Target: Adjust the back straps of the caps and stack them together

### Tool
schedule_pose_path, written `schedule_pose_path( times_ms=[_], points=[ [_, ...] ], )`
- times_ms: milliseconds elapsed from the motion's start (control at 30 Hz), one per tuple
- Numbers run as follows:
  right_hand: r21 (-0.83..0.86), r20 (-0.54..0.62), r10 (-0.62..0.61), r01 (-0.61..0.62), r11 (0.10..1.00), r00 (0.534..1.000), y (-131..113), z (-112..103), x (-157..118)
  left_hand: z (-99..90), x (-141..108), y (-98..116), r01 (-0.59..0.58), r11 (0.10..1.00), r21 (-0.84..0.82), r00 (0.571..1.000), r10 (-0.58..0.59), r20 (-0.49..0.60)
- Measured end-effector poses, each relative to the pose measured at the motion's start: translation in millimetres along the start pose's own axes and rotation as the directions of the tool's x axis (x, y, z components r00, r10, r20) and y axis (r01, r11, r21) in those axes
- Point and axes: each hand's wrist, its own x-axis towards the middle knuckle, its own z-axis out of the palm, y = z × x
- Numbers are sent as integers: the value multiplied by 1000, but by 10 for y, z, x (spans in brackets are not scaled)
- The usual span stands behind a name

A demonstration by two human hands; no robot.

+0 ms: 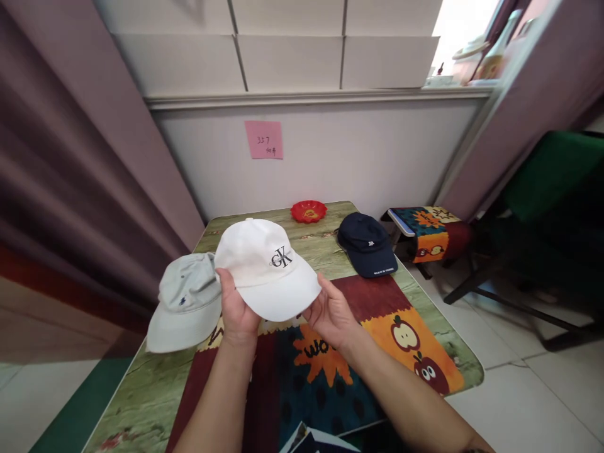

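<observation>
A white baseball cap point(257, 258) with dark "CK"-like lettering is raised above the table, its brim pointing toward me and a little to the right. At the cap's left side, my left hand point(236, 306) grips the lower edge, thumb on the outside and fingers hidden underneath. My right hand point(333, 313) pinches the right edge of the brim between thumb and fingers. A light grey cap point(186, 299) with a small dark logo rests to the left of my left hand. Farther right lies a navy cap point(368, 242) with a small white logo.
The wood-patterned table point(136, 390) carries a colourful printed mat point(340, 377). A red scalloped dish point(308, 211) stands at its back edge. On the wall hangs a pink note point(264, 139). A stool point(429, 229) with a phone-like object is at right, near a dark chair point(538, 245).
</observation>
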Motion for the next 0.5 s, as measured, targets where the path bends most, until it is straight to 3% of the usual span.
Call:
schedule_pose_path(
  times_ms=[100, 200, 267, 300, 400, 500],
  points=[
    [-68, -69, -104, 99, 993, 992, 0, -1, -111, -59, -44, -118, 54, 994, 92, 998, -55, 11],
    [-120, -60, -200, 192, 974, 978, -191, -2, -97, -274, -151, -287, 114, 946, 303, 993, -114, -15],
    [-139, -36, -301, 294, 946, 953, -428, 9, -49, -508, -240, -388, 191, 824, 534, 981, -179, -75],
    [-146, -24, -355, 348, 926, 934, -575, 19, -17, -636, -283, -427, 209, 718, 664, 977, -187, -105],
    [-158, -2, -515, 508, 847, 857, -1086, 39, 106, -956, -382, -486, 99, 414, 905, 991, -126, -50],
    [-175, -3, -646, 635, 752, 764, -1571, -45, 256, -1088, -424, -468, -6, 315, 949, 988, -146, 54]
  ],
)
